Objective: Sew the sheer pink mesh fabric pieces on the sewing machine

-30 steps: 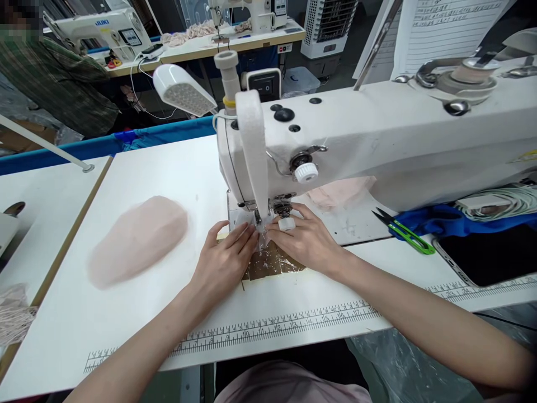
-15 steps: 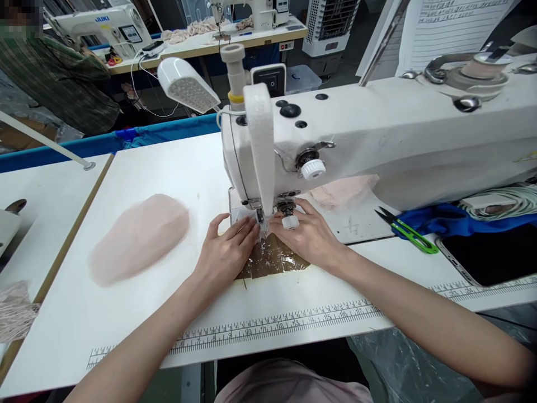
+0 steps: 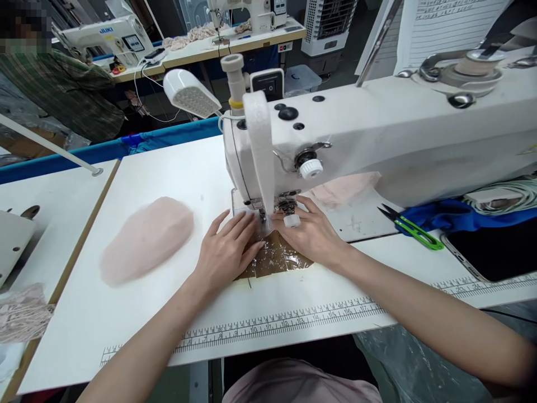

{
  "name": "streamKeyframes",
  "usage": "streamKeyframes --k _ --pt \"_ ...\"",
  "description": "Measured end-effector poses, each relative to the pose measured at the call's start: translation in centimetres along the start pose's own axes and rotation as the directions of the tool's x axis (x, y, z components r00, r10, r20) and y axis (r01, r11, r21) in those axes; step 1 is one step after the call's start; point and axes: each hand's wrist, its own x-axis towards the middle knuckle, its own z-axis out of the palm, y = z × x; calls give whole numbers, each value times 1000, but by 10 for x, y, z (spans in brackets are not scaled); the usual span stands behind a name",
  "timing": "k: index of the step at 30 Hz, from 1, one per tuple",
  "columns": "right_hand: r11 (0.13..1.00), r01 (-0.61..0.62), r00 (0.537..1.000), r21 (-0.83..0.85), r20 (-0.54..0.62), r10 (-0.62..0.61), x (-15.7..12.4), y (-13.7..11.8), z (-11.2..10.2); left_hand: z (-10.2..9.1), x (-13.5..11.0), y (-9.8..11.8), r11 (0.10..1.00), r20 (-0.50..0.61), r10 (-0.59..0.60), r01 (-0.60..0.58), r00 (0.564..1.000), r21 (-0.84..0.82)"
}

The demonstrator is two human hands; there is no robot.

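Note:
A white sewing machine (image 3: 377,140) stands on the white table (image 3: 168,168). My left hand (image 3: 226,246) lies flat with fingers stretched out, pressing a small clear piece against the machine bed just left of the needle (image 3: 263,215). Right of the needle, my right hand (image 3: 312,232) rests with fingers spread. One of its fingers wears a white thimble-like ring (image 3: 291,220). Under both hands a brown taped patch (image 3: 274,260) covers the table. A white foam strip (image 3: 260,151) hangs down in front of the needle and hides part of it.
A pink mesh pile (image 3: 146,239) lies left of the hands, more pink fabric (image 3: 344,190) behind the machine arm. Green thread snips (image 3: 413,226) and blue cloth (image 3: 444,215) lie at the right. A lamp (image 3: 191,94) reaches in. A person in a striped shirt (image 3: 62,84) sits at the back left.
My left hand has slid a little toward me and flattened, its fingers now lying beside the presser foot. The camera has shifted slightly to the left. My right hand stays in place.

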Motion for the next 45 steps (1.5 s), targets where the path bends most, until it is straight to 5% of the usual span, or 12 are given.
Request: streamKeyframes --k 4,9,14,18,26,45 --pt "1000 5 999 -16 -36 -5 -1 -4 -3 -8 -3 1 997 -11 -22 23 1000 79" --pt "996 33 993 78 -120 -23 -1 -20 -9 -18 -3 1 995 -168 -16 33 986 99" --pt "993 61 998 106 13 -63 -1 -30 -13 -10 2 -8 996 -71 74 -77 995 -38" --pt "998 2 1000 67 12 -3 -3 -35 -16 -5 0 -13 985 -37 43 -48 998 -166" --pt "992 -100 966 78 247 78 -5 -30 -17 1 2 -15 974 45 62 -51 997 -219" --pt "996 -84 984 -30 157 88 -2 -12 -9 3 -2 12 993 -3 118 -118 993 29"
